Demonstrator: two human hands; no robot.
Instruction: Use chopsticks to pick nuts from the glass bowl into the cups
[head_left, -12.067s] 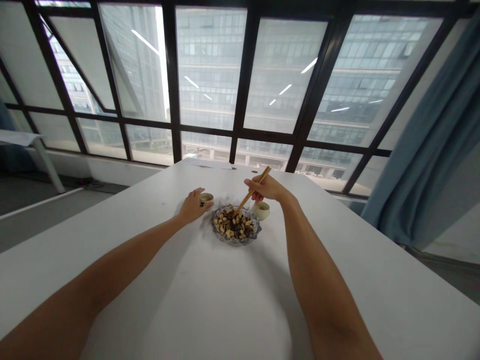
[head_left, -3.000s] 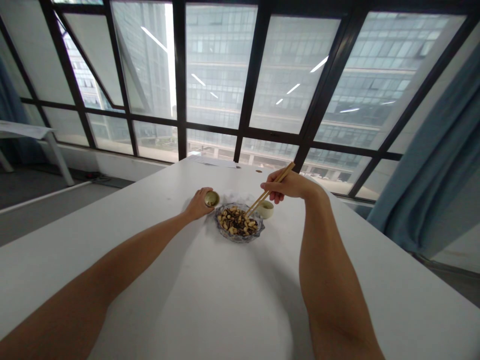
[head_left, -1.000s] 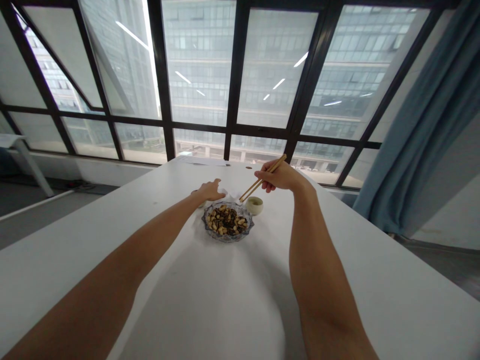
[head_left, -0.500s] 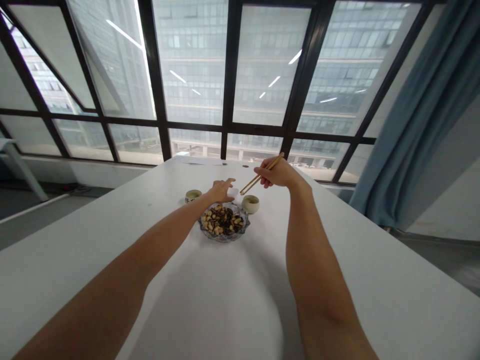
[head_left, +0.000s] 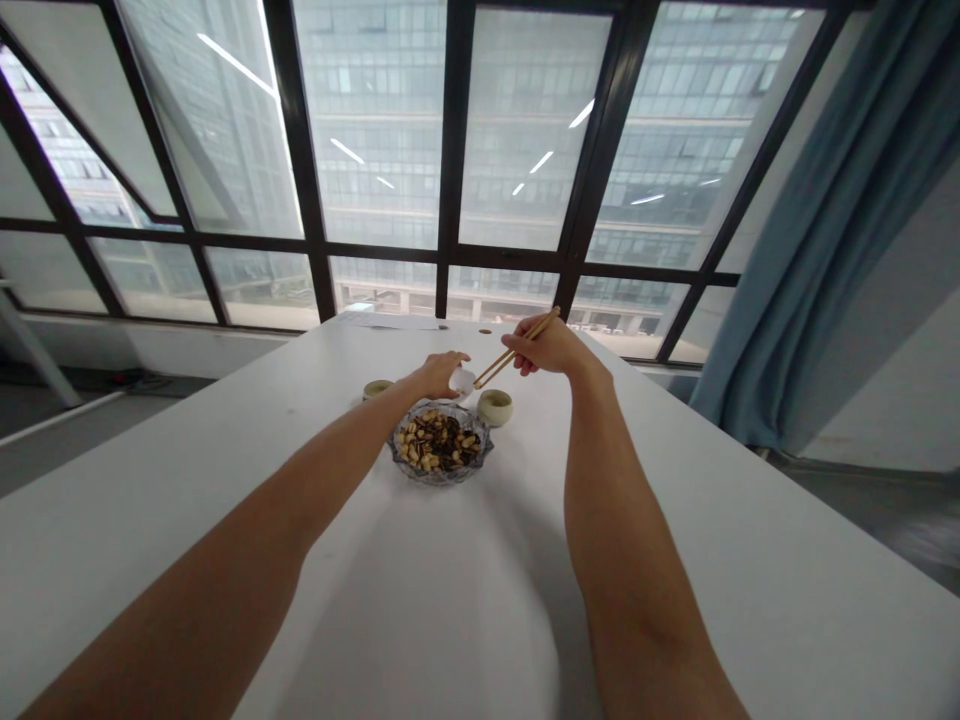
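My left hand [head_left: 439, 374] grips a small white cup [head_left: 462, 381], which is tilted so that its round opening shows. In my right hand [head_left: 553, 346] is a pair of wooden chopsticks [head_left: 498, 366], slanting down to the left with their tips at the white cup. Whether the tips pinch anything is too small to see. Just in front of the hands stands a scalloped glass bowl [head_left: 441, 479] holding a mix of nuts and dark seeds [head_left: 439, 440]. A pale green cup [head_left: 495, 408] is right of the bowl. Another green cup [head_left: 376, 388] is partly hidden behind my left forearm.
The long white table [head_left: 442, 600] runs up to dark-framed windows [head_left: 450, 150]. Two small round spots [head_left: 485, 332] mark its far end. A blue curtain [head_left: 802, 260] hangs at the right, beyond the table edge.
My left hand has tipped the white cup, so more of it shows. The chopsticks remain at the cup. The whole view has shifted slightly, with things sitting a little further left.
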